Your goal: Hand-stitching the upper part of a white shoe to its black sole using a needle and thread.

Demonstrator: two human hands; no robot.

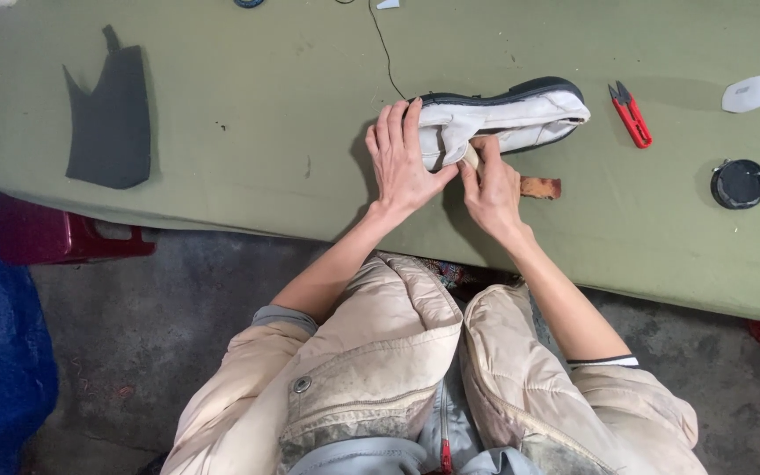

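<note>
Shoe [521, 113] on green worktop [266, 114], on its side, long axis left-right | left hand [402, 158] flat, released, pressing one end | right hand [490, 185] clenched, grasping tan strip [540, 186] just below.

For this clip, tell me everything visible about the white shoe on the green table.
The white shoe with a black sole lies on its side on the green cloth-covered table, sole edge facing away from the person, toe end to the right. Its upper looks like white leather or fabric. The left hand presses flat on its heel end; the right hand pinches a tan strip at its opening.
</note>
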